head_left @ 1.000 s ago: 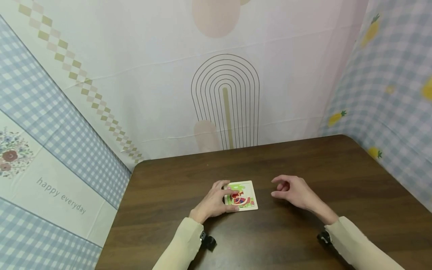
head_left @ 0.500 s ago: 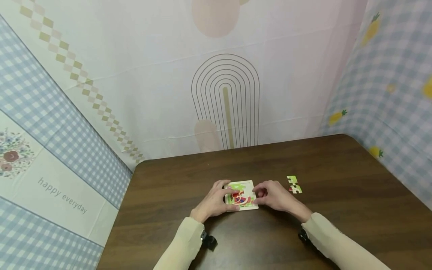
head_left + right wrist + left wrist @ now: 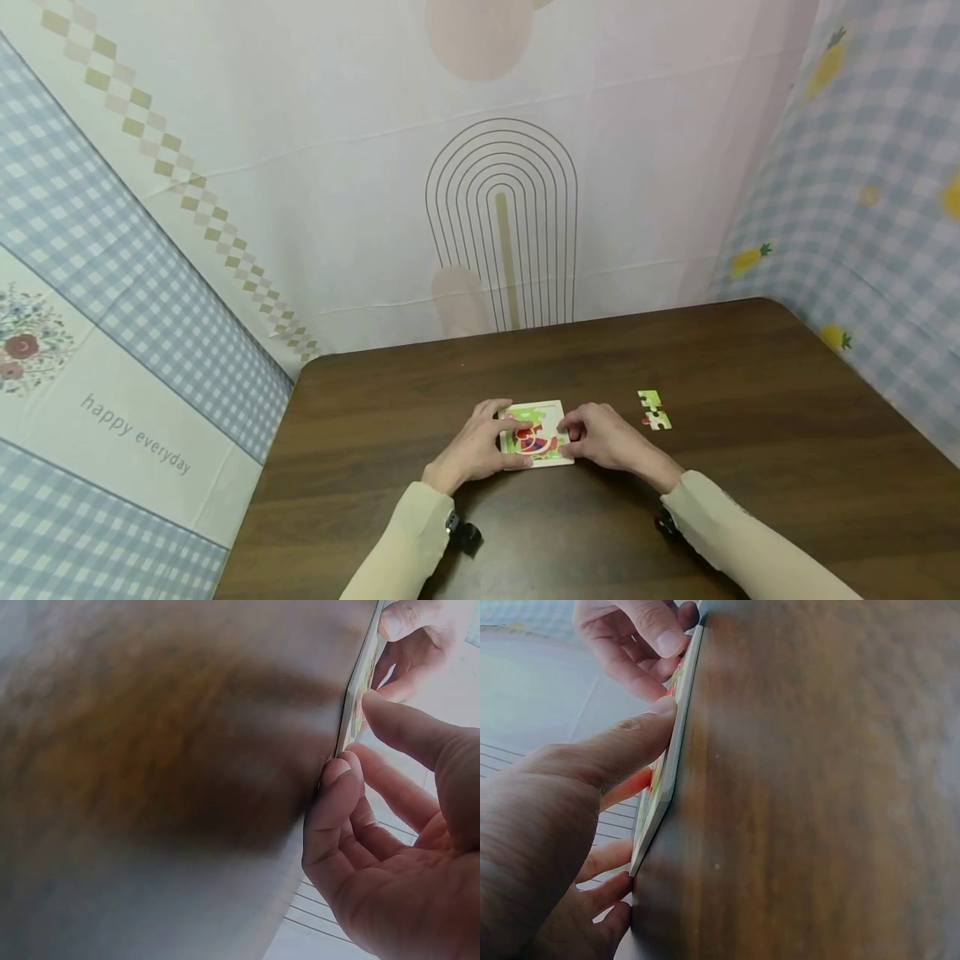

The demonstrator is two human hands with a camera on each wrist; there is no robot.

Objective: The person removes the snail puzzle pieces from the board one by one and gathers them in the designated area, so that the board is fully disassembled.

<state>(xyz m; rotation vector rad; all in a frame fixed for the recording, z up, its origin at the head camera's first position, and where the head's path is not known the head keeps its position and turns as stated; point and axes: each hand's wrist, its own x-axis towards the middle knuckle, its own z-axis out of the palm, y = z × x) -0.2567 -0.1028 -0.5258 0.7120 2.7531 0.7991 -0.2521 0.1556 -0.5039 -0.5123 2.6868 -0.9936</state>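
Where the puzzle board [image 3: 553, 417] lies: flat on the table [image 3: 375, 433] in front of you, between your two hands; its far-right part looks pale and probably bare.
Left hand [image 3: 474, 443]: you hold the board's left side, thumb on the near rim, one finger across the picture [image 3: 542, 446], other fingers curled at the far-left corner.
Right hand [image 3: 607, 439]: your fingers are bent, thumb and index tips set apart at the right rim; whether you pinch anything between them, I cannot tell.
Loose pieces [image 3: 652, 406]: they sit close together on the table, well apart from the board and just past your right wrist on its far side.
Board slip: if your right fingertips push harder than your left grip resists, the board could slide or twist on the smooth top.
Lifted picture: should a right fingertip catch a seam near the rim, a seated part could tip up; your left finger covers only one patch.
Swept pieces: drawing your right arm back low and wide might scatter them.
Blind spot: your own fingers hide much of the right rim, so a misaligned edge could go unnoticed.
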